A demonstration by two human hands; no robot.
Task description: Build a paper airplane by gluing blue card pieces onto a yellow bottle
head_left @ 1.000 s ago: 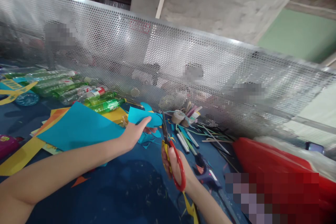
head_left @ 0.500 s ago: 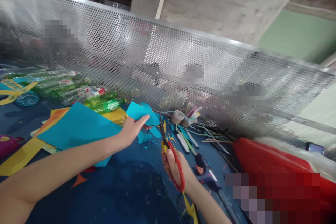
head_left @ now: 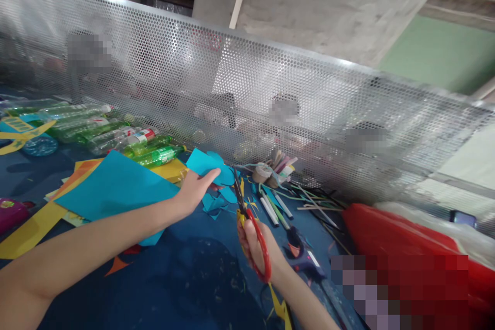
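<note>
Two hands at work, ctr. of the scene. L hand pinches a small bright-blue paper piece w/ a rounded right end, thumb on top; the piece is up over the tabletop's far-middle part. R hand is wrapped round scissors w/ red & yellow handles and dark metal blades, fingers in the loops, tips pointing far & slightly left, at the piece's right edge; can't tell if paper sits betw. the blades.

Labels: a green clear-plastic bottle, far left, has a green-and-white label; a clear bottle beside it wears a red, white & blue label. Lettering on both too small to read. Dark-blue glue gun, right of R hand, carries a white sticker, text illegible.

Edges/room: a large blue paper sheet lies left, one corner pointing far, its right corner near L wrist, yellow & orange sheets peeking out at its edges. Betw. the forearms, a wide stretch of dark-blue tabletop w/ pale flecks gives room near the body. Tighter on the right: white sticks just beyond R hand, then a red plastic bag. Far side is bounded by a perforated metal panel, top edge sloping down to the right.
</note>
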